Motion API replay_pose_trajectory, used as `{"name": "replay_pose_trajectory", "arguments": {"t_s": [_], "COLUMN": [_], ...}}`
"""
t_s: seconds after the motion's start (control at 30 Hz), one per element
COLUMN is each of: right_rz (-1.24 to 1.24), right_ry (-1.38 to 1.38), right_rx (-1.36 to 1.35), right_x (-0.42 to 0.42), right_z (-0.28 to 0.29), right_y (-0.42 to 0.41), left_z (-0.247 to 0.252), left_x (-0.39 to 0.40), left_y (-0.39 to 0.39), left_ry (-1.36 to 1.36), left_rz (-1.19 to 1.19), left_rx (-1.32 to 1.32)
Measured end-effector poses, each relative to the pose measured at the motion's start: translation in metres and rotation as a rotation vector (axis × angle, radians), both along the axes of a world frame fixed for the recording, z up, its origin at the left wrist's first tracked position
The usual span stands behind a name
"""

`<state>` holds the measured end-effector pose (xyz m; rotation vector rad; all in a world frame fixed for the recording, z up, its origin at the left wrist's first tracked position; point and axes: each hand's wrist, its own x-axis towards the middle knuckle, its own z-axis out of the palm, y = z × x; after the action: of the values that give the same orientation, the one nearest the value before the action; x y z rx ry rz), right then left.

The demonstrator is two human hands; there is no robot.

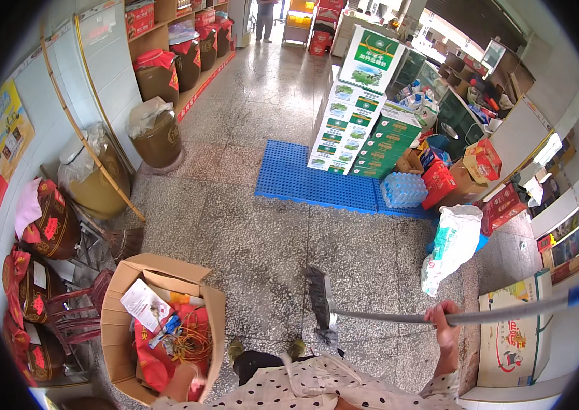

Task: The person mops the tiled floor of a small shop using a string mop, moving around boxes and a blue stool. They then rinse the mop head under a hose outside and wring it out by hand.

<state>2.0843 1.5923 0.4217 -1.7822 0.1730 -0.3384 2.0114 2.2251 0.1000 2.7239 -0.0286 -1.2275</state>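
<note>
My right hand (443,320) is closed around the grey handle of a broom (504,312), whose blue end points to the upper right. The broom's dark bristle head (323,302) rests on the speckled floor in front of my feet, with grey dust or fluff at its lower end. At the lower left stands an open cardboard box (113,328) with red bags, a printed paper (145,306), a blue item and tangled yellowish string (189,341) inside. My left hand (184,382) reaches over the box's near part; its fingers are blurred, and whether they hold anything is unclear.
Ceramic jars (97,179), a leaning bamboo pole (90,146) and a dark red chair (72,307) line the left. Stacked milk cartons (346,123) stand on blue plastic matting (289,171) ahead. A white sack (453,246) is at right. A person (265,20) stands far back.
</note>
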Motion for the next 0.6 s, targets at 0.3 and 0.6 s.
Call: {"name": "replay_pose_trajectory", "arguments": {"t_s": [0.3, 0.6], "right_rz": [-0.144, -0.249], "right_ry": [0.009, 0.009], "right_rx": [-0.011, -0.246], "right_x": [0.073, 0.245], "right_z": [-0.033, -0.164], "right_y": [-0.046, -0.004], "left_z": [0.422, 0.496], "left_x": [0.245, 0.295], "left_y": [-0.348, -0.375], "left_ry": [-0.118, 0.400], "left_rz": [-0.394, -0.165], "left_rx": [-2.083, -3.149]}}
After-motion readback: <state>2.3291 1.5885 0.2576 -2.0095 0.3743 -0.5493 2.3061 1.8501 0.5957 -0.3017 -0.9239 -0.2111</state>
